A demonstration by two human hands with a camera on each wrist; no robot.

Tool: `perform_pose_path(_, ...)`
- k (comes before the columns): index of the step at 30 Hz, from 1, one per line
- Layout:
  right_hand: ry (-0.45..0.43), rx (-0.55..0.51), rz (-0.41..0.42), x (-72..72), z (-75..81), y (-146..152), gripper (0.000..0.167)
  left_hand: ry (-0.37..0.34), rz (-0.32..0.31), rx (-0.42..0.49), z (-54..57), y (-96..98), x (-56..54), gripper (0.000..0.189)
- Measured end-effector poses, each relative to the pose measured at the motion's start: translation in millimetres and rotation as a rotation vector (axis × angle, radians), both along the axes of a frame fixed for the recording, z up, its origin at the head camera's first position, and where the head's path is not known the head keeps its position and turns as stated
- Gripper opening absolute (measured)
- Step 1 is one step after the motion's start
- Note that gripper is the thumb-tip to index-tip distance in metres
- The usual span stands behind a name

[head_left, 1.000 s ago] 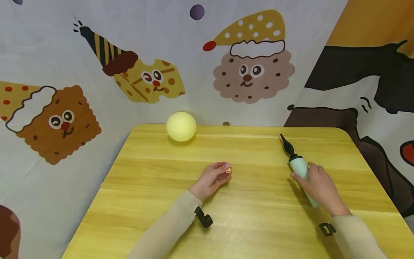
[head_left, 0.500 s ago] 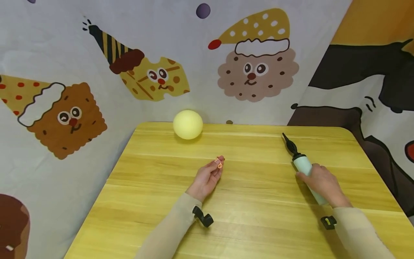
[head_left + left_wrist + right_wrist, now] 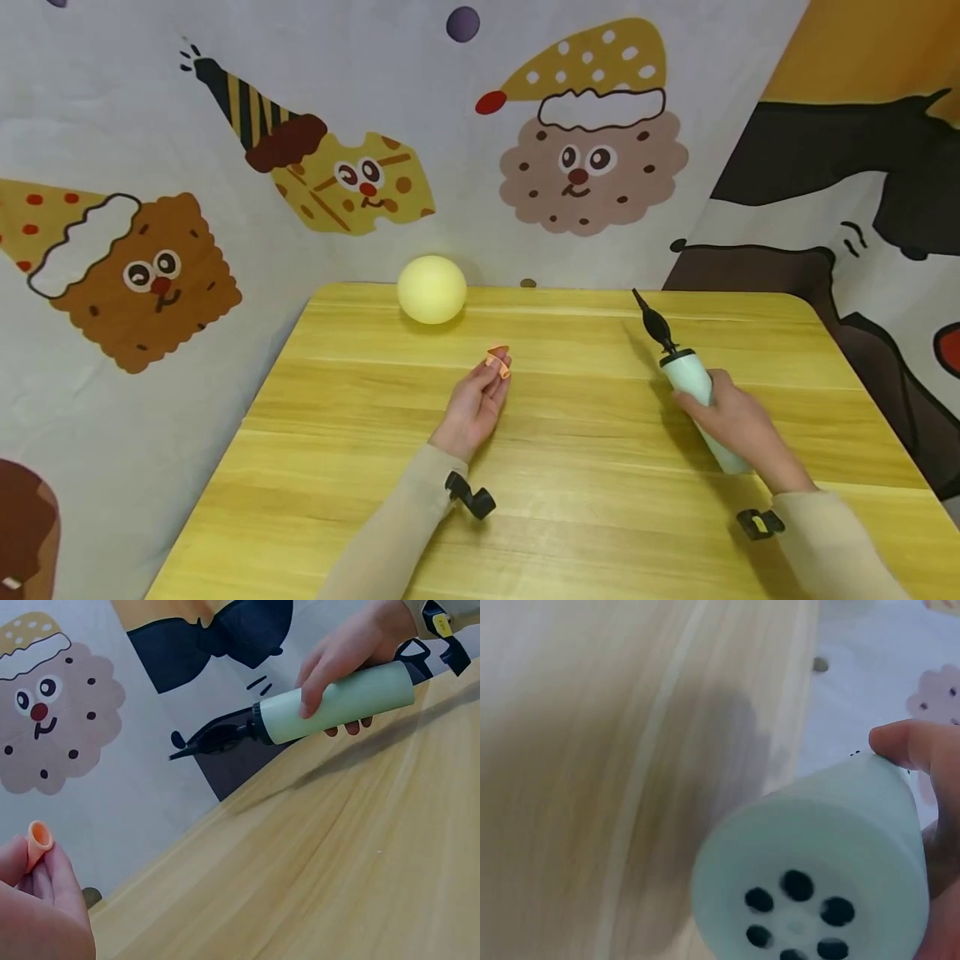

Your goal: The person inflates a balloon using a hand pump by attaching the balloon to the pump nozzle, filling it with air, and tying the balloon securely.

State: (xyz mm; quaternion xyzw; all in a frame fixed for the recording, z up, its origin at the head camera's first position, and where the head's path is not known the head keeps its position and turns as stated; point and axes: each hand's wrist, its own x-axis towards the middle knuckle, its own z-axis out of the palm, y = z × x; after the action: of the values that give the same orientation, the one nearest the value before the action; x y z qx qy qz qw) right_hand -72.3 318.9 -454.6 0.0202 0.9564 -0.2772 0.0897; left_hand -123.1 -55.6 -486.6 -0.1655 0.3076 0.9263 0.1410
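Since the earlier head frame, the green pump (image 3: 690, 379) had lifted and its black nozzle (image 3: 655, 325) had swung leftward, its shadow now lying apart from it; the left hand (image 3: 472, 408) had reached a little farther forward, with more of the orange balloon (image 3: 498, 363) showing at its fingertips, while the yellow balloon (image 3: 432, 290) stayed at the far edge of the bench (image 3: 570, 433). In that head view the right hand (image 3: 742, 425) was wrapped round the pump's body and the left pinched the orange balloon, the two hands well apart. The yellow balloon looked full and round, so one filling seemed done; the orange one was limp, and its filling seemed left to do, with nozzle and balloon not yet joined. The left wrist view showed the orange balloon's round mouth gaping upward between thumb and fingers, and beyond it the pump held clear of the bench, nozzle pointing left. The right wrist view showed the pump's rear end, pierced by dark holes (image 3: 796, 886), with only part of the gripping hand visible.
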Motion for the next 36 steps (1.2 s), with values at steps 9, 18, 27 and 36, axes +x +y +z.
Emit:
perform_pose_path(9, 0.011, -0.149, 0.054, 12.0, 8.0, -47.8, 0.079, -0.015, 0.096, -0.002, 4.9, 1.8, -6.4, 0.045)
perform_pose_path(18, 0.091, -0.213, 0.15, 30.5, 3.4, -83.0, 0.063, -0.014, 0.156, -0.021, 8.9, 3.5, -11.3, 0.044)
perform_pose_path(27, 0.11, -0.127, 0.24, 41.5, -2.8, -95.8, 0.059, 0.003, 0.181, -0.024, 11.0, 5.5, -13.4, 0.044)
perform_pose_path(36, 0.098, -0.095, 0.253, 44.4, -6.5, -97.4, 0.062, 0.051, 0.202, -0.018, 15.0, 9.2, -10.1, 0.043)
